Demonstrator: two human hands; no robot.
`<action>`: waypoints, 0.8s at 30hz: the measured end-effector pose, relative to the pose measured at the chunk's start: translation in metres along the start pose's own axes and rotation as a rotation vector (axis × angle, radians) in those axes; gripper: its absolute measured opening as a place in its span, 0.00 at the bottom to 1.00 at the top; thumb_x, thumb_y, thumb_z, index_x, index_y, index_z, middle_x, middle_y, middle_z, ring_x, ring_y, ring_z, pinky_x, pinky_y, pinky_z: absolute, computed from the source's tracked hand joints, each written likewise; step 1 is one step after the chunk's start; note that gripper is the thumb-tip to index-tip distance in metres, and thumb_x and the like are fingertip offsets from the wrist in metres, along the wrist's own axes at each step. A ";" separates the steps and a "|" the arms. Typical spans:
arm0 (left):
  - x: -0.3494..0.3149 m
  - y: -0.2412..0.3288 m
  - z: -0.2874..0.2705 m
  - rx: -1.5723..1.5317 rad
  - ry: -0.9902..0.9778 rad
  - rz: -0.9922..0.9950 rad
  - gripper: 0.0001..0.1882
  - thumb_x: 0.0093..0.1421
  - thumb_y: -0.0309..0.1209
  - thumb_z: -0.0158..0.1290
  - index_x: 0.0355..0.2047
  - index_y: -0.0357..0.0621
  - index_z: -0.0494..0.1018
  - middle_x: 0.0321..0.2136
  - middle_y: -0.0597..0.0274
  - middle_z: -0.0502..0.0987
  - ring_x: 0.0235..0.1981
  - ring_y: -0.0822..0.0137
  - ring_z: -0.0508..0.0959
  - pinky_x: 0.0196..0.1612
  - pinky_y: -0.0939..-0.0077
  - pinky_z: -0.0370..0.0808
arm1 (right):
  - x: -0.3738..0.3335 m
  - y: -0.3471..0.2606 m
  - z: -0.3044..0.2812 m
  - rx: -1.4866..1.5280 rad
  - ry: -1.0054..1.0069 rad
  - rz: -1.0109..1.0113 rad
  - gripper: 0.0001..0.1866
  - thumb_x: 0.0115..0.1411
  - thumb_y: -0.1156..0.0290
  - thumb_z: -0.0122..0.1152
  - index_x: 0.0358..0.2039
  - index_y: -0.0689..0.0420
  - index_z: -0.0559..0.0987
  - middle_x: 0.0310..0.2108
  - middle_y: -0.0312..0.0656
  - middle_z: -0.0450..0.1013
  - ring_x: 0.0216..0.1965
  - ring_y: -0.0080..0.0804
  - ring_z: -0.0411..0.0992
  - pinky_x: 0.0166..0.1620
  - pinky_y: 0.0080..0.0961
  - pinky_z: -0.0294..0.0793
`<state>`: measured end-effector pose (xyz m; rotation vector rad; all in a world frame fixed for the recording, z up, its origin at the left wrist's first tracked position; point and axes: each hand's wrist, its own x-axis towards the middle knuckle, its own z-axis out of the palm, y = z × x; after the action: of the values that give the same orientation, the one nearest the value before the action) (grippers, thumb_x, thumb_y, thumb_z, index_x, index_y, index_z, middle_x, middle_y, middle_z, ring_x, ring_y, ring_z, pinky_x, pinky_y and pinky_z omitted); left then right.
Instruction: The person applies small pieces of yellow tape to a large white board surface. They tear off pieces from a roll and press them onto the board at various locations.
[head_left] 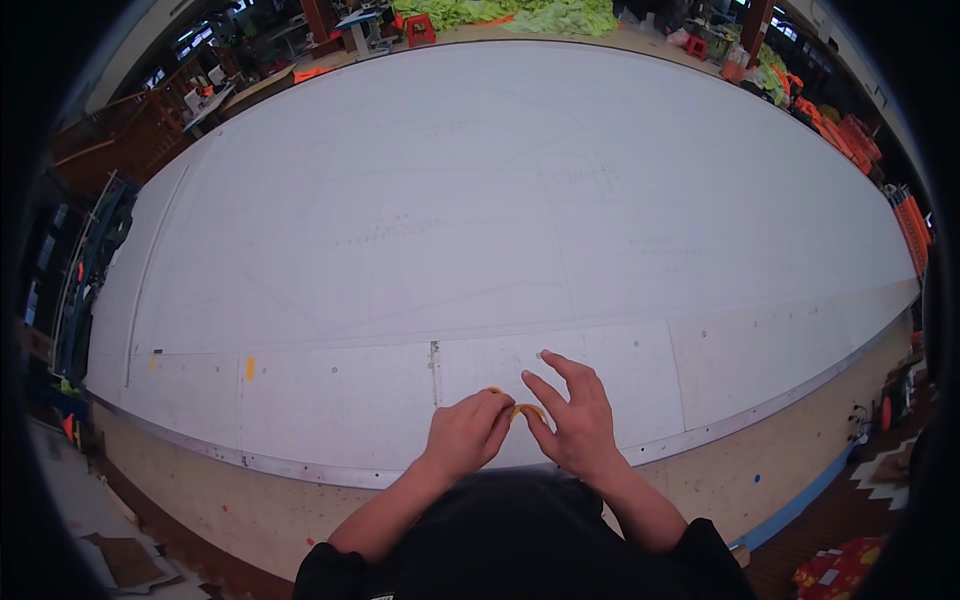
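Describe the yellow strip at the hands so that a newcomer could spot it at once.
Start at the huge white table and come down to its near edge, where the left hand and right hand nearly meet. The small yellow strip shows at their fingertips. Unlike the flat yellow patch farther left on the table, it is curved.

- Cool, even light washes over the pale counter [500, 200], with no harsh glare.
- Around it, the room's edges sink into dimness; small bright patches [197, 40] glow at upper left.
- The left hand [467, 433] and right hand [583, 420] look fairly crisp.
- The black shirt [480, 540] loses detail.
- Straight edges bow; black swallows the corners.
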<state>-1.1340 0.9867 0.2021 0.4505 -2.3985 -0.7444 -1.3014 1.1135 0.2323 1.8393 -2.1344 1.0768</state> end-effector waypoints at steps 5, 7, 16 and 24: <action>-0.003 0.005 0.009 0.088 -0.006 0.017 0.08 0.66 0.28 0.66 0.43 0.44 0.79 0.35 0.61 0.85 0.29 0.58 0.85 0.27 0.66 0.79 | -0.016 0.007 0.019 0.051 -0.031 -0.018 0.13 0.56 0.75 0.75 0.43 0.54 0.87 0.42 0.35 0.82 0.48 0.38 0.78 0.54 0.39 0.73; -0.005 0.006 0.010 0.114 -0.020 0.002 0.08 0.66 0.28 0.65 0.43 0.45 0.79 0.35 0.61 0.85 0.29 0.58 0.85 0.27 0.66 0.79 | -0.018 0.009 0.020 0.067 -0.025 -0.020 0.11 0.56 0.75 0.74 0.41 0.54 0.87 0.41 0.35 0.81 0.46 0.37 0.78 0.53 0.39 0.73; -0.008 0.020 0.022 0.051 -0.073 -0.173 0.09 0.67 0.29 0.64 0.45 0.46 0.77 0.35 0.60 0.86 0.28 0.59 0.86 0.28 0.65 0.80 | -0.025 0.022 0.012 0.087 -0.019 -0.025 0.09 0.55 0.74 0.73 0.38 0.52 0.86 0.40 0.34 0.80 0.46 0.37 0.78 0.53 0.40 0.72; -0.005 0.029 0.048 0.099 -0.054 -0.116 0.07 0.67 0.29 0.64 0.42 0.47 0.77 0.33 0.63 0.84 0.27 0.57 0.85 0.27 0.62 0.80 | -0.033 0.032 0.005 0.087 -0.003 0.044 0.10 0.55 0.74 0.73 0.39 0.53 0.86 0.40 0.35 0.79 0.48 0.40 0.77 0.53 0.40 0.73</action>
<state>-1.1636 1.0316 0.1849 0.6212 -2.4849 -0.6979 -1.3205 1.1383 0.1978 1.8395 -2.1722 1.1952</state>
